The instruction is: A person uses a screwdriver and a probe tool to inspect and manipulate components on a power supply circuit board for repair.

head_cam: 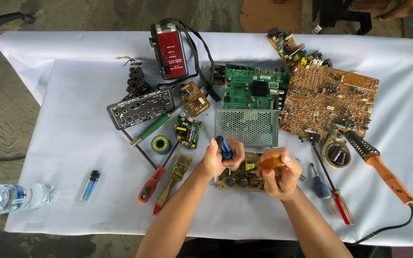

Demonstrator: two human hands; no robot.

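Left hand [217, 160]: fingers wrapped around a blue-handled tool [223, 146], held upright over the small circuit board [240, 177].
Right hand [278, 174]: fingers closed on an orange-handled screwdriver [269, 163], its tip end pointing left toward the other hand.
Small circuit board: lies on the white-covered table [63, 143] under both hands, just below the perforated metal cover [247, 126].
Left of the hands: paintbrush [174, 176], red-handled screwdriver [151, 184], solder spool [160, 144], green-handled screwdriver [151, 129].
Right of the hands: stubby blue screwdriver [319, 184], soldering iron [383, 169], large brown circuit board [328, 100].
Far left: blue lighter [91, 185], water bottle [13, 197].
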